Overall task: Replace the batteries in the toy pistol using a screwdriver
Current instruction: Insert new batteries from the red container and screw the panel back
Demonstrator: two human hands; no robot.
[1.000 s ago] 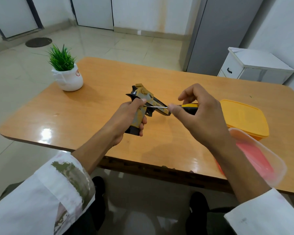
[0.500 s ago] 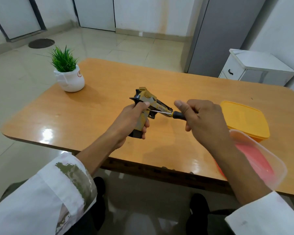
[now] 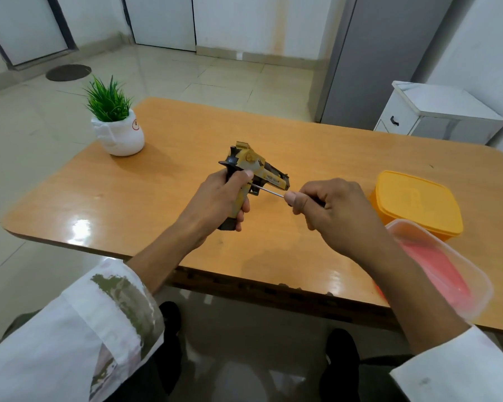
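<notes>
A yellow and black toy pistol is held upright above the orange table, barrel pointing right. My left hand grips its handle, thumb lying along the side. My right hand curls round the screwdriver; only the thin metal shaft shows, its handle hidden in my fist. The shaft's tip meets the pistol's grip just under my left thumb.
A small green plant in a white pot stands at the table's far left. At the right sit a yellow lidded box and a clear container with pink contents, close under my right forearm. A white cabinet stands beyond the table.
My right hand has closed round the screwdriver handle and turned, so the yellow and black handle is now hidden. The pistol has stayed in my left hand.
</notes>
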